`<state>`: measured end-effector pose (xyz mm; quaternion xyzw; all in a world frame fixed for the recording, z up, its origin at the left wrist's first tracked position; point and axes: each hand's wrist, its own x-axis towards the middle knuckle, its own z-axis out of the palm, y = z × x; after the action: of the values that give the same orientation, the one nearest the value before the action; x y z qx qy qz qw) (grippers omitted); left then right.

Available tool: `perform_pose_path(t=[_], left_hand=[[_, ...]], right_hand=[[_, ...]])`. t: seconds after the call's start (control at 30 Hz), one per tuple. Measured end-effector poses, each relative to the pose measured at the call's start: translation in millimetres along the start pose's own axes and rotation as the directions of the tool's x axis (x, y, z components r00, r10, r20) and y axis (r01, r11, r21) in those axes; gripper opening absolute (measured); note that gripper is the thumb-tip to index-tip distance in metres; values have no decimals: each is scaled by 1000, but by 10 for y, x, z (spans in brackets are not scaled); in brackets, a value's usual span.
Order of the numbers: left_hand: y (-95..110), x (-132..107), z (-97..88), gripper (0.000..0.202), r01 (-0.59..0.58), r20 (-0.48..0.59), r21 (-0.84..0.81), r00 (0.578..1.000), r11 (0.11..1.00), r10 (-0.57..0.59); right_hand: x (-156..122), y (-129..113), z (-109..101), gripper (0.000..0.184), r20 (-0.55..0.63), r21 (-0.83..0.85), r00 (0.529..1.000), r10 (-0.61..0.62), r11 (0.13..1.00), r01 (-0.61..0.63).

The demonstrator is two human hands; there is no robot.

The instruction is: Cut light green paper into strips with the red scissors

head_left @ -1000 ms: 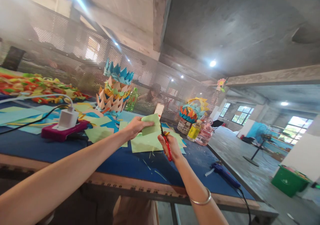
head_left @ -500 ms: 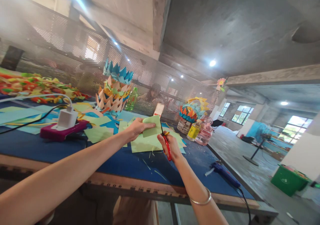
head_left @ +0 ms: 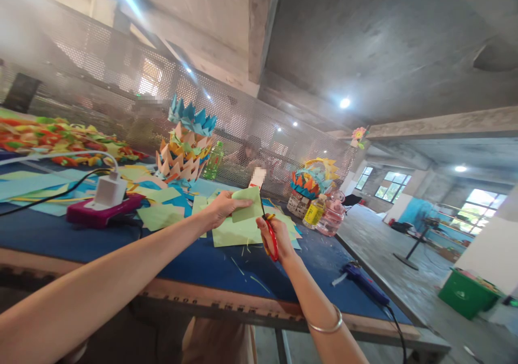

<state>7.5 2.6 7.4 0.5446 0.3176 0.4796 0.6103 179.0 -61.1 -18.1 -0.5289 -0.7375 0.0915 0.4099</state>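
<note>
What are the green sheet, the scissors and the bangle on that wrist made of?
The green sheet in the left hand looks like thin matte paper: flat colour, crisp edges. The scissors in the right hand seem to have glossy red plastic handles and dark, probably metal, blades. The bangle looks like polished silvery metal, by its shine.

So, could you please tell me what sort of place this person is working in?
Probably a paper-craft workshop in an industrial hall: folded paper crowns stand on the blue worktable, and the right hand holds red scissors to a green sheet.
</note>
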Motion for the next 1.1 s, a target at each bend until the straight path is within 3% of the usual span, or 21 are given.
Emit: perform_pose_path(t=[0.43, 0.7, 1.1], left_hand=[[-3, 6, -19, 32, -11, 4, -6, 1000, 1000, 11], [14, 18, -23, 41, 25, 31, -123, 999, 992, -21], [11, -45, 42, 35, 87, 68, -108, 994, 990, -80]], right_hand=[[14, 23, 12, 45, -8, 38, 999, 37, 999, -37], [16, -43, -27, 45, -64, -104, 994, -86, 991, 79], [-17, -81, -68, 41, 20, 33, 1000, -14, 999, 13]])
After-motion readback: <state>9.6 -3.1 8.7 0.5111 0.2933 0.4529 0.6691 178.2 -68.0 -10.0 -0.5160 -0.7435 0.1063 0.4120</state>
